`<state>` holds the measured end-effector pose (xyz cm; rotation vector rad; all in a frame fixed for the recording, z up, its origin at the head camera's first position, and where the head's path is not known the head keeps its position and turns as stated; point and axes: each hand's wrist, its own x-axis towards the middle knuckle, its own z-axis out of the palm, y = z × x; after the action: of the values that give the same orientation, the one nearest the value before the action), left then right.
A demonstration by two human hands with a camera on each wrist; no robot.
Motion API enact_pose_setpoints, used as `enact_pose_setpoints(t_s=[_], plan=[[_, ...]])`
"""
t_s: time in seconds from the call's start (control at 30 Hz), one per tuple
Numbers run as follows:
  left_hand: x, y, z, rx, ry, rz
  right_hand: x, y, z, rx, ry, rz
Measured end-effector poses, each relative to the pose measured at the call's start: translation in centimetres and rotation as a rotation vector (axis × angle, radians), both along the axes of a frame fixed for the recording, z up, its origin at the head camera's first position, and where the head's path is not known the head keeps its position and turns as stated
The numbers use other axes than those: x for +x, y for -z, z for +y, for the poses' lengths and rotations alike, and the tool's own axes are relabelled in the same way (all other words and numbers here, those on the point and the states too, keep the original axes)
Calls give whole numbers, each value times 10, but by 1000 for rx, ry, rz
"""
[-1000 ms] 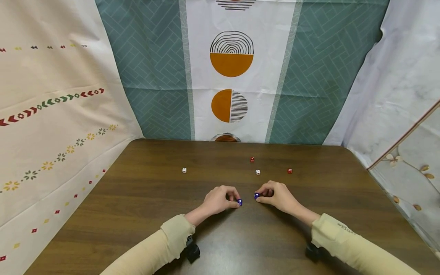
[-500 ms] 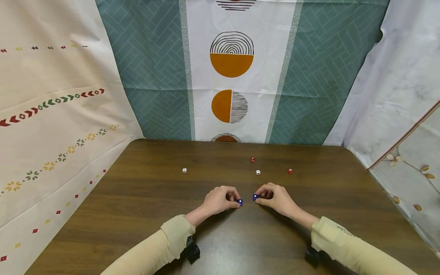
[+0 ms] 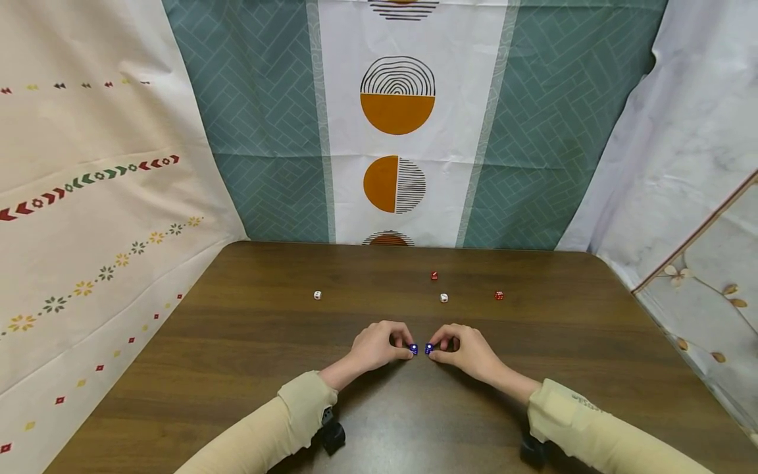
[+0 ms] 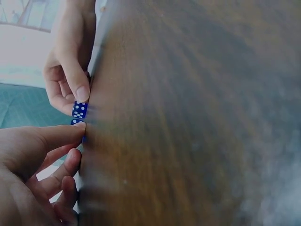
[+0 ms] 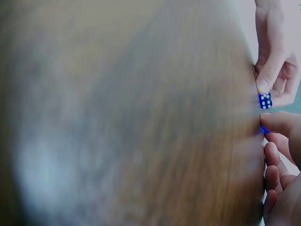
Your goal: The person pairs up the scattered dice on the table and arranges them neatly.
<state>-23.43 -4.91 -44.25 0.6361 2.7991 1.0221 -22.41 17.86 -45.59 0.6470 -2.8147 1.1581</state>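
Observation:
Between thumb and forefinger my left hand (image 3: 378, 345) pinches a blue die (image 3: 413, 349) at the middle of the brown table. Facing it, my right hand (image 3: 468, 352) pinches a second blue die (image 3: 429, 349). In the head view a narrow gap separates the two dice, which are level with each other. The left wrist view shows the right hand's die (image 4: 79, 109) with white pips, while the left hand's die (image 4: 76, 122) is partly covered by the thumb. In the right wrist view the left hand's die (image 5: 265, 100) shows plainly; the right thumb hides most of the other.
Farther back on the table (image 3: 266, 342) lie a white die (image 3: 317, 295) to the left, another white die (image 3: 444, 298), a red die (image 3: 435, 276) behind it and a red die (image 3: 499, 295) to the right. Patterned cloths (image 3: 266, 131) hang around the table.
My right hand has moved left and slightly nearer with its blue die, narrowing the gap to the other blue die. My left hand has stayed in place.

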Motion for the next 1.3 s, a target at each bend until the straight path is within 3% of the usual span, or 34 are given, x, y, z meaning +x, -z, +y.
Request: enact_pose_setpoints(t_s=[1.3], plan=[[0, 0, 1, 12, 18, 1, 3, 0, -10, 14, 5, 5]])
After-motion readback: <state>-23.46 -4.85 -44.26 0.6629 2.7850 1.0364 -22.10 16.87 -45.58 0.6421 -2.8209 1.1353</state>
